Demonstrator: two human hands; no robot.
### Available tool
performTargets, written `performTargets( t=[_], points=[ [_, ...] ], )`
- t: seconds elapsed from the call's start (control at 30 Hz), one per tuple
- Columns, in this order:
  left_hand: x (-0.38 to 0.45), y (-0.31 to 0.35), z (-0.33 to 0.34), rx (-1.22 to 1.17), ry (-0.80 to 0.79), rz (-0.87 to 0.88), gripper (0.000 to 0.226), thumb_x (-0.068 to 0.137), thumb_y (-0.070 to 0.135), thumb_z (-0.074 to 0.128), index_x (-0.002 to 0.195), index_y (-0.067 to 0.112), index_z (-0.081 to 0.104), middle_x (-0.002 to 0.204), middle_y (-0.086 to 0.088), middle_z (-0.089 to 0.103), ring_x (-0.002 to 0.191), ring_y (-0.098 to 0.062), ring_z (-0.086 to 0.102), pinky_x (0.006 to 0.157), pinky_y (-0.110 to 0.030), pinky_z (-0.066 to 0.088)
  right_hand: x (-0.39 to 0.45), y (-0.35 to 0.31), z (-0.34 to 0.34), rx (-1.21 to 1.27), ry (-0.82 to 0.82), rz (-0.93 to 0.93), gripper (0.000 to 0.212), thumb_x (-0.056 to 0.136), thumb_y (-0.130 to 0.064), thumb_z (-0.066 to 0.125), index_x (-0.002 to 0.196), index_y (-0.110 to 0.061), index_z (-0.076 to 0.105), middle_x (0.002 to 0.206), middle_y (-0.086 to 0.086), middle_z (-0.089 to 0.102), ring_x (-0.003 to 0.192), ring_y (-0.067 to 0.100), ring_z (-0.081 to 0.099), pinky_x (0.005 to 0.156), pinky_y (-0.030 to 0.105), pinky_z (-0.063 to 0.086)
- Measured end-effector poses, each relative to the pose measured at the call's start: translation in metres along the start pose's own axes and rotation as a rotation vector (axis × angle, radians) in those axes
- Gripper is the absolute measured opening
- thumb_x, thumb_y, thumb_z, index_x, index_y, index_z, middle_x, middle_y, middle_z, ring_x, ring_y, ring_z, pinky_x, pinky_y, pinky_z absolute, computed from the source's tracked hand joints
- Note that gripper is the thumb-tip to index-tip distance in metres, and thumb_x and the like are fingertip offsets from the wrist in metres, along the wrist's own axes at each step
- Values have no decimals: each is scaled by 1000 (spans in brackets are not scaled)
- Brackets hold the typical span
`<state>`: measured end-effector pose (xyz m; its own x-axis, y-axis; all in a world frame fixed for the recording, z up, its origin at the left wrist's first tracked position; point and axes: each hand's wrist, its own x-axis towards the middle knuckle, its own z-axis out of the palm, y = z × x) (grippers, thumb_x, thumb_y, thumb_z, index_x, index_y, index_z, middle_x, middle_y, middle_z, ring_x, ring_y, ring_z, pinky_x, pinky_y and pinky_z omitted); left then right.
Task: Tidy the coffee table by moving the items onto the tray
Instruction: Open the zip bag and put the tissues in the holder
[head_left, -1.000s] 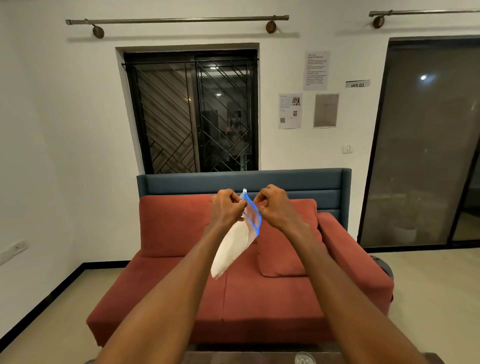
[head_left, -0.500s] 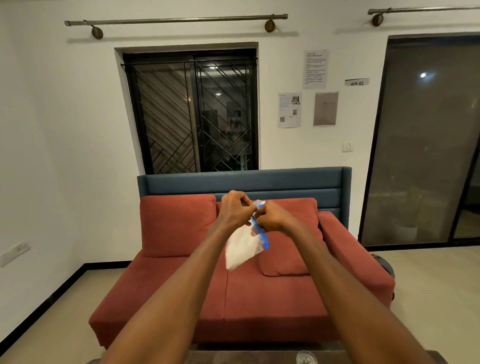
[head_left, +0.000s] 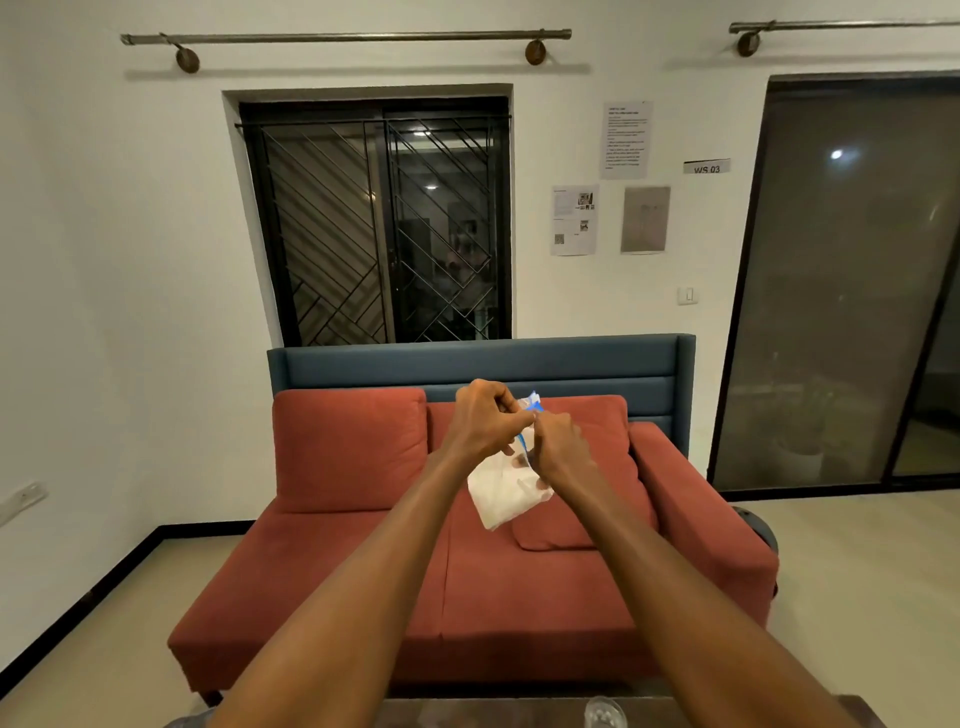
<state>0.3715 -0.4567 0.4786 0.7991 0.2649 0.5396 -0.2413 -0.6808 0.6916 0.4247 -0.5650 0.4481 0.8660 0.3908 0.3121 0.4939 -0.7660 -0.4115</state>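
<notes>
Head view: both hands meet at the middle of the frame, held up in the air before the sofa. Left hand (head_left: 480, 418) has its fingers curled, pinching the blue-edged top of a clear plastic bag (head_left: 506, 491). Right hand (head_left: 558, 447) is curled round the same blue edge just beside it, at about four o'clock from the left hand, the two nearly touching. White contents fill the bag, which hangs down toward six o'clock below the knuckles. Behind stands a red sofa (head_left: 363, 571) with a blue-grey back. At six o'clock, along the bottom edge, a strip of the coffee table (head_left: 467, 714) shows, with a clear glass (head_left: 602, 714) on it.
</notes>
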Motion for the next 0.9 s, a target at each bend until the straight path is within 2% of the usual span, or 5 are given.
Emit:
performTargets(
  t=[0.17, 0.33, 0.6, 0.8, 0.9],
  points=[
    [-3, 5, 6, -8, -56, 67, 11, 70, 6, 70, 63, 1, 63, 55, -8, 61, 44, -19, 62, 40, -33, 55, -8, 5, 6, -7, 72, 58, 27, 93, -14, 57, 119, -5, 57, 117, 18, 60, 110, 36, 60, 90, 43, 51],
    [-3, -2, 8, 27, -11, -32, 19, 69, 12, 70, 60, -1, 58, 55, -11, 60, 42, -18, 62, 37, -33, 54, -8, 5, 3, -5, 34, -38, 16, 84, -1, 60, 100, -2, 63, 103, 19, 66, 97, 36, 63, 77, 41, 54],
    [-9, -27, 13, 60, 75, -158, 20, 70, 5, 66, 54, -6, 61, 53, -19, 64, 37, -20, 61, 36, -31, 53, -7, 1, 14, -17, 22, -156, 27, 93, -26, 54, 89, 0, 63, 92, 22, 65, 81, 40, 64, 62, 36, 43],
    [-11, -25, 9, 28, 51, -185, 14, 62, 5, 64, 51, -4, 61, 49, -10, 64, 37, -19, 62, 36, -30, 53, -11, -1, 20, -126, -187, -108, 34, 88, -13, 60, 120, -6, 53, 115, 18, 59, 100, 37, 62, 74, 37, 47],
    [-12, -21, 8, 27, 26, -162, 15, 64, 6, 67, 51, 2, 62, 51, -6, 65, 39, -16, 63, 36, -25, 50, -14, 1, 29, -119, -157, -114, 44, 88, -12, 64, 127, -5, 47, 118, 18, 56, 102, 37, 61, 83, 42, 53]
  ],
)
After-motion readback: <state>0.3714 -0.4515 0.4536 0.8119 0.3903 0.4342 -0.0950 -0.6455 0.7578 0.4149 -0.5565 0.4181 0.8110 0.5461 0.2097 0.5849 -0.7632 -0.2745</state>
